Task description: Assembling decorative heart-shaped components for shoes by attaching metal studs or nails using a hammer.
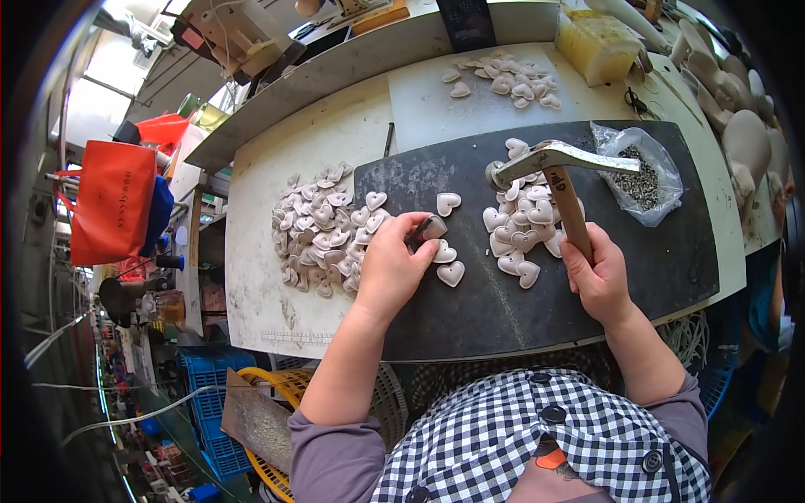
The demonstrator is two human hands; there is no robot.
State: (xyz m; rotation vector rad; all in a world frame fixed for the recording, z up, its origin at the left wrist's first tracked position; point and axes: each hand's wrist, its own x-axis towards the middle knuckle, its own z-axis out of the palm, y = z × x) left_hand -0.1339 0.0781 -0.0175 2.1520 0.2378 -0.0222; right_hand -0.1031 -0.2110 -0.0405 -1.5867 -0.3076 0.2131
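Head view: hammer handle (568, 205) runs through the right grip (599, 275).

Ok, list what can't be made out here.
All in the head view:
- Gripped part of the hammer handle: covered by the right hand.
- Small piece in the left hand: partly covered by fingers.
- Metallic-looking bits: too small to identify.
- Left pile's lower hearts: buried under upper ones.
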